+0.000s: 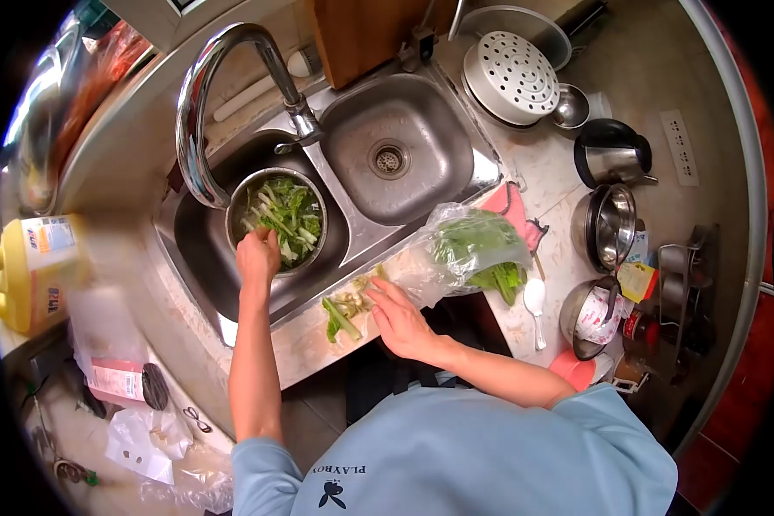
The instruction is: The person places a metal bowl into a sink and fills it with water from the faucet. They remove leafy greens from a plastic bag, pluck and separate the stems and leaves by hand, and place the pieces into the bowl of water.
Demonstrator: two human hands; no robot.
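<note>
My left hand (258, 254) is closed at the near-left rim of a metal bowl (230, 215), its fingertips over the cut leafy greens (285, 215) inside. What those fingers hold, if anything, is hidden. The bowl sits in the left sink basin (206, 288). Flat on the counter edge lies my right hand (397, 320), fingers stretched out, beside a small heap of vegetable trimmings (344, 311). To the right of that hand, a clear plastic bag (443, 249) holds more leafy greens (473, 241), with some leaves sticking out.
A curved faucet (199, 112) arches over the left basin, next to the right basin (396, 112). A white spoon (535, 301) and pink cloth (506, 206) lie on the right counter. Beyond are a steamer tray (512, 77), a kettle (612, 159) and pots. A yellow jug (34, 271) stands left.
</note>
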